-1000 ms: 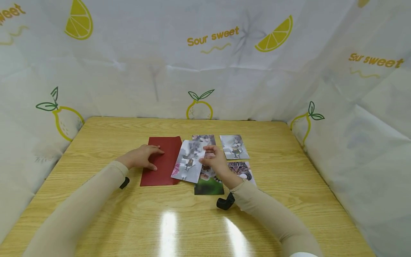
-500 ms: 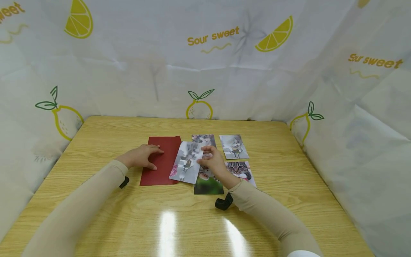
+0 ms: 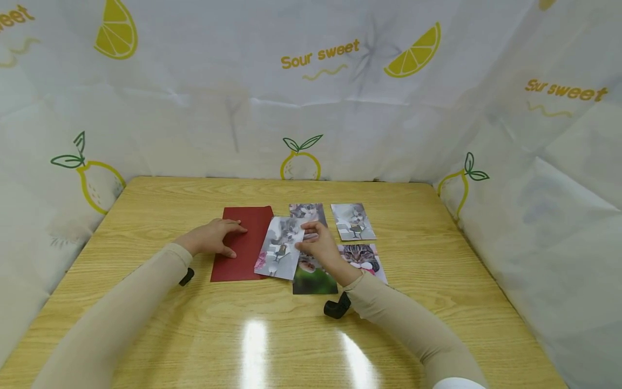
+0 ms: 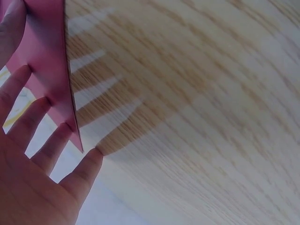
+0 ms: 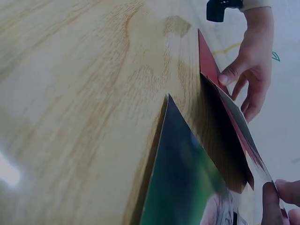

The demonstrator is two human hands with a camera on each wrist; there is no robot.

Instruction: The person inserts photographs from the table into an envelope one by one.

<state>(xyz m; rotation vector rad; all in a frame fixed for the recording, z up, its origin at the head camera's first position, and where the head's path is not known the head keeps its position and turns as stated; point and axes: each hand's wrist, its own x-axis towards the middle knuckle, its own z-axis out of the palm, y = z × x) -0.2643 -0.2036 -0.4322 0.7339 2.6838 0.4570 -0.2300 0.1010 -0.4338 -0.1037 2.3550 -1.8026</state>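
A red paper envelope (image 3: 237, 269) lies flat at the table's middle. On it rests my left hand (image 3: 212, 239), fingers spread; in the left wrist view most of its fingertips touch the red paper (image 4: 49, 51). My right hand (image 3: 322, 249) pinches a grey-white photo card (image 3: 278, 254) by its right edge, thumb against fingers. The card tilts over the envelope's right side, its left end overlapping the red flap. In the right wrist view my thumb and fingers (image 5: 276, 201) grip the card's near end, raised above the table.
Under and right of the held card lie cat photo cards, one with a green lower part (image 3: 315, 282). Farther right are a grey card (image 3: 353, 222) and a tabby cat card (image 3: 360, 255). Black wrist mounts (image 3: 337, 307) hang near the wooden table (image 3: 204, 335). Printed white cloth surrounds it.
My right hand has drawn the photo card slightly left and toward me, farther over the envelope's right side. My left hand stays on the envelope.
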